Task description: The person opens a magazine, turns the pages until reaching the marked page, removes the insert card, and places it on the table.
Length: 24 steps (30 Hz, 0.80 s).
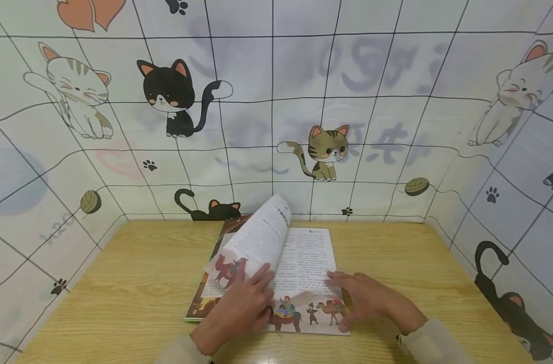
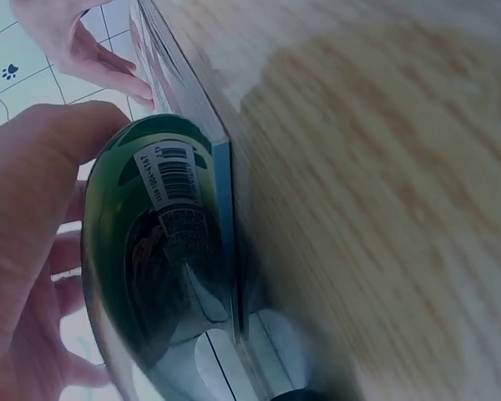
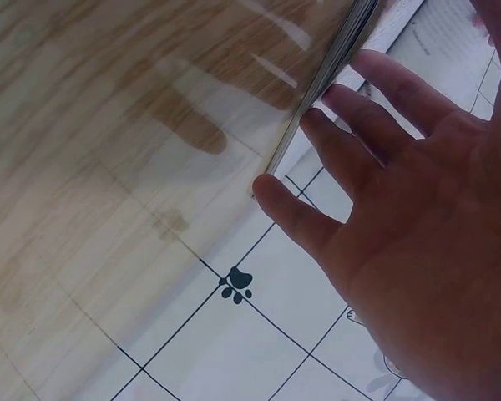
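An open picture book (image 1: 304, 253) lies on the wooden table, with printed text and drawings of camels along the bottom. One leaf (image 1: 263, 230) stands curled up over its left half. My left hand (image 1: 240, 306) rests on the lower part of that leaf, fingers spread. In the left wrist view, the left hand (image 2: 25, 234) is beside a curved, glossy green sheet (image 2: 171, 242) bearing a barcode. My right hand (image 1: 369, 301) touches the lower right edge of the book with extended fingers. The right wrist view shows the right hand's fingertips (image 3: 271, 188) at the page edges.
The wooden table (image 1: 135, 283) extends to both sides of the book. A white cloth backdrop (image 1: 258, 101) with grid lines and cartoon cats rises behind the table and along both sides.
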Tool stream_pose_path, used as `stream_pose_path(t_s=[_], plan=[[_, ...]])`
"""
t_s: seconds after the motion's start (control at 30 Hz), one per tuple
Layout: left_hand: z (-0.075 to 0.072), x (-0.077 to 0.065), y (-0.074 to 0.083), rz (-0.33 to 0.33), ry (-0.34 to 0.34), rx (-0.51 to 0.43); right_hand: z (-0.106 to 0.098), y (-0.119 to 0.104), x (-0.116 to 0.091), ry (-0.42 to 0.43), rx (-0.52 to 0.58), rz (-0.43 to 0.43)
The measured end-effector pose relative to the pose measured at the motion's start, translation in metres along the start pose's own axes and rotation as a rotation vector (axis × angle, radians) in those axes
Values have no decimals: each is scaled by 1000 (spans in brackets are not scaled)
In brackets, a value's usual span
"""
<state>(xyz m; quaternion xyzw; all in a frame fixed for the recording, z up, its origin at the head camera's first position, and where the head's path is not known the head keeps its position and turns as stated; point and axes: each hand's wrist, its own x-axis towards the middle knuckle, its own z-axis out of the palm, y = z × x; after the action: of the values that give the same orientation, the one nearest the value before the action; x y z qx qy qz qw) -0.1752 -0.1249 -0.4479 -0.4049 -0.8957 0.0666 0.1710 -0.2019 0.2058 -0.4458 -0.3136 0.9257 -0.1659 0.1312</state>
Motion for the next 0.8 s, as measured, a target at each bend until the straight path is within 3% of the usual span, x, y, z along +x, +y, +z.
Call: stream_pose_path(t_s=[0.2, 0.3, 0.57, 0.8], plan=[[-2, -3, 1, -147, -143, -135, 0, 0, 1, 17, -2, 2], [-2, -3, 1, -186, -173, -175, 0, 0, 1, 14, 1, -2], [-2, -4, 1, -209, -154, -206, -1, 0, 2, 19, -4, -17], [3, -3, 2, -177, -116, -124, 0, -1, 2, 23, 14, 9]])
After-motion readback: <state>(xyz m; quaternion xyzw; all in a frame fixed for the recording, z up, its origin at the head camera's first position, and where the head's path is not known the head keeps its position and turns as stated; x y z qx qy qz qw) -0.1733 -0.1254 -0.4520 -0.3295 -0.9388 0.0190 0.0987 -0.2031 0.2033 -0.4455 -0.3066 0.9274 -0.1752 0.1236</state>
